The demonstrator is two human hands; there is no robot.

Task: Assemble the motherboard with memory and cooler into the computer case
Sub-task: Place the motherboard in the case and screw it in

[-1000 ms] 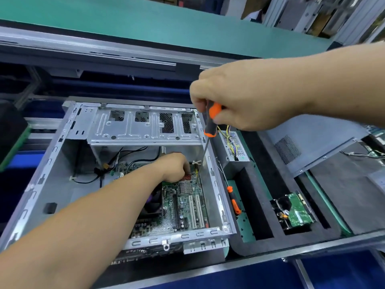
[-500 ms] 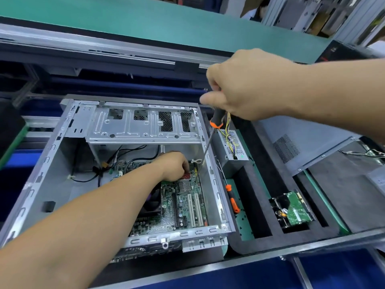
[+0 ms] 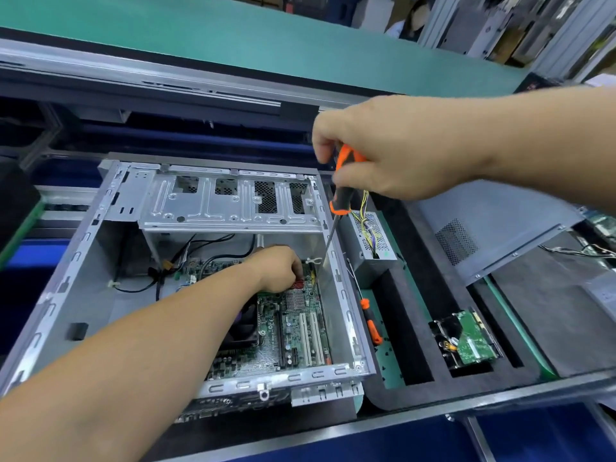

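The open silver computer case [image 3: 346,315] lies on its side with the green motherboard [image 3: 293,331] inside it. A black cooler fan [image 3: 245,328] sits on the board, partly hidden by my left forearm. My left hand [image 3: 276,270] is down inside the case at the board's far end, fingers curled by a red part; what they pinch is hidden. My right hand [image 3: 396,148] grips the orange-and-black handle of a long screwdriver [image 3: 340,198] above the case's right wall. Its thin shaft slants down to the board just right of my left hand.
A second orange screwdriver [image 3: 371,320] lies in the black foam tray [image 3: 410,358] right of the case. A power supply [image 3: 370,235] with coloured wires, a hard drive [image 3: 466,341] and a grey side panel [image 3: 493,225] lie farther right. A green conveyor belt [image 3: 233,38] runs behind.
My right hand shifted its hold on the screwdriver handle, and more of the orange grip shows now. The left hand stayed in place inside the case.
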